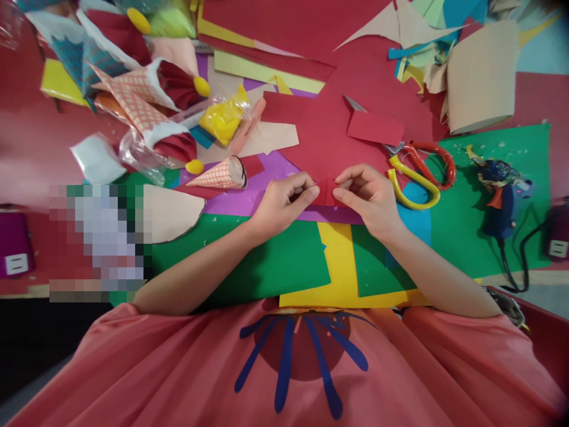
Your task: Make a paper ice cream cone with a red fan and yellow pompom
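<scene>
My left hand (284, 201) and my right hand (368, 197) meet at the middle of the table, each with thumb and forefinger pinched. Between them they hold a small red paper piece (328, 193) with a line or slit down its middle. Just right of my right hand lie scissors (420, 172) with one red and one yellow handle, their blades partly under a red strip (376, 126). A small checked paper cone (220, 174) rests on its side to the left of my left hand. Purple sheet (275, 178) and red sheet (311, 136) lie beneath and beyond my hands.
At far left are larger cones (128, 101) with ruffled red openings. A blue glue gun (502, 201) with a black cord lies on a green sheet (471, 255) at right. Further back stand a beige paper cylinder (482, 77) and paper scraps. A yellow packet (224, 118) lies left of centre.
</scene>
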### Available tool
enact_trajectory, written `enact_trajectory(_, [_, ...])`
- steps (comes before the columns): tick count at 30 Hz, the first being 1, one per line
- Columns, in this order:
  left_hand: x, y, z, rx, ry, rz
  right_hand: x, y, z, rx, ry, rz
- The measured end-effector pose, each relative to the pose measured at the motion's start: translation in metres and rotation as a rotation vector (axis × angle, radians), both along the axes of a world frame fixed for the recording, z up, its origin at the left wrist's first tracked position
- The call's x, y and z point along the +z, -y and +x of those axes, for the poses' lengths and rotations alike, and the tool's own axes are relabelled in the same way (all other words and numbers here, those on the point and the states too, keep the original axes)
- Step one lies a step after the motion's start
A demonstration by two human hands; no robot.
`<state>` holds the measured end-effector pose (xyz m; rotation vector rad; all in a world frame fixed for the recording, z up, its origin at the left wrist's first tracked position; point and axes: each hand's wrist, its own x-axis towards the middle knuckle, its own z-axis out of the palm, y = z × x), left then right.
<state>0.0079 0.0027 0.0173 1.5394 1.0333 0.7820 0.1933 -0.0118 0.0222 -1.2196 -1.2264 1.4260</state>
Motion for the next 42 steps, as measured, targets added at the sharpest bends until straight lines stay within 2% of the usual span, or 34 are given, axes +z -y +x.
enact_trajectory(6, [-0.0026, 0.0004, -0.0006, -0.001, -0.014, 0.019, -0.0003, -0.0002, -0.0003, 0.005, 0.0, 0.002])
enact_trajectory(42, [0.0033, 0.0009, 0.0001, -0.026, -0.095, 0.039, -0.0008, -0.0012, 0.0011, 0.077, -0.009, -0.023])
